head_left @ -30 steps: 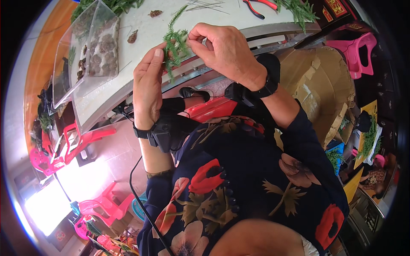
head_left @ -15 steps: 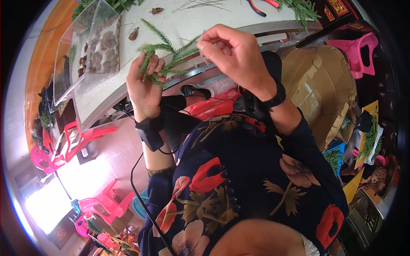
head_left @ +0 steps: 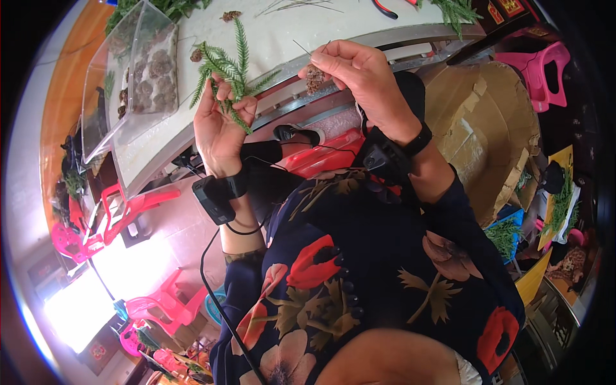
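Note:
My left hand [head_left: 221,125] is closed around a bunch of green fir sprigs [head_left: 230,70], which fan upward over the edge of the white table [head_left: 269,32]. My right hand [head_left: 362,77] pinches a small brown pine cone [head_left: 314,77] with a thin wire [head_left: 301,48] sticking up from it. The two hands are a short way apart, both held above the table's near edge. Each wrist wears a black band with a small device.
A clear plastic box [head_left: 138,77] with several pine cones lies at the table's left. Loose cones [head_left: 230,14], green sprigs [head_left: 455,9] and red-handled pliers [head_left: 385,8] lie at the far side. A cardboard box [head_left: 487,128] stands to the right, pink plastic stools [head_left: 539,64] around.
The hands were together at the sprigs a second ago. They have separated: the left now holds the sprigs upright, the right has drawn away to the right with a wired cone.

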